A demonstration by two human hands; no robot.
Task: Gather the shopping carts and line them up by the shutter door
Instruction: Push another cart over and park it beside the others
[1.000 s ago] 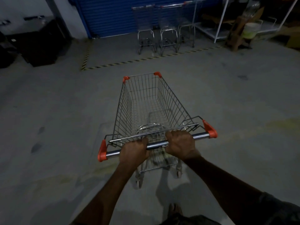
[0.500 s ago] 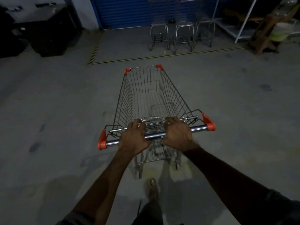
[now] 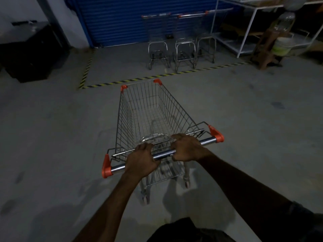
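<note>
An empty wire shopping cart (image 3: 150, 110) with orange corner caps stands on the concrete floor straight in front of me. My left hand (image 3: 141, 159) grips its chrome handle bar (image 3: 163, 153) left of the middle. My right hand (image 3: 187, 148) grips the same bar right of the middle. Three more carts (image 3: 181, 42) stand side by side against the blue shutter door (image 3: 125, 20), behind a yellow-and-black floor stripe (image 3: 157, 76). My cart's nose is just short of that stripe.
A dark cabinet (image 3: 28, 55) stands at the left wall. A white metal rack (image 3: 244, 28) and a wooden stool carrying a bucket (image 3: 281, 47) fill the right back corner. Open floor lies left of the parked carts inside the striped area.
The cart and I have rolled forward: the shutter door, parked carts and floor stripe are nearer and larger. Both hands keep the same grip on the handle bar.
</note>
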